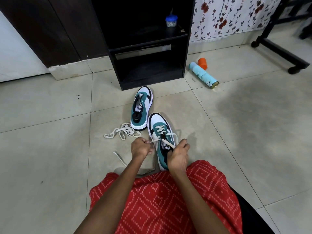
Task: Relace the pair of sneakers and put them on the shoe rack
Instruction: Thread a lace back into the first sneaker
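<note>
Two teal, white and black sneakers stand on the tiled floor. The near sneaker [160, 130] has a cream lace threaded through its front eyelets. My left hand [140, 148] pinches one end of that lace to the shoe's left. My right hand [178, 156] grips the other lace end over the tongue and hides the shoe's heel. The far sneaker [141, 108] has no lace and points at the black shoe rack [184, 48]. A loose cream lace [121, 133] lies in a heap left of the shoes.
A light blue spray can [203, 75] lies on its side right of the rack, next to an orange cap [202, 63]. A blue-lidded jar [171, 21] stands on the rack's upper shelf. A black wheeled frame [285, 53] stands at far right. My red patterned lap fills the foreground.
</note>
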